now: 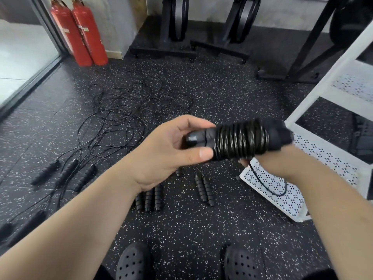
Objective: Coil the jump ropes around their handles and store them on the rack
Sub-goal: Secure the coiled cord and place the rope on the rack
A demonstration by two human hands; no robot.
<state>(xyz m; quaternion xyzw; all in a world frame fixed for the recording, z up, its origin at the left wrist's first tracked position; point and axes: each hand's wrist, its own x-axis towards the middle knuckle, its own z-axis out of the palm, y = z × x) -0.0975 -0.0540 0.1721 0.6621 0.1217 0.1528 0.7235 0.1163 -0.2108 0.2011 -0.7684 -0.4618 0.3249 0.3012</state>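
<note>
**Tally, rope corner**

Hands: two, left hand (167, 150) and right hand (282, 160).
Coiled bundle (242, 140): one.
Loose handles (66, 171) on floor: three at left, three in centre, two right of centre, one half hidden behind the left wrist, two blurred at lower-left edge. Eleven, the blurred pair less certain.
Rope tangle (131, 106): one heap, strands too snarled to count.
Extinguishers (80, 31): two, red.
Rack (323, 81): one, white.
Upright machines (175, 19) at back wall: two.
Clogs (133, 261): two.

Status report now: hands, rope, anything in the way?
Left hand pinches handle end. Right hand, blurred, holds coiled jump rope, tail hanging. Loose ropes tangled on floor ahead.
</note>
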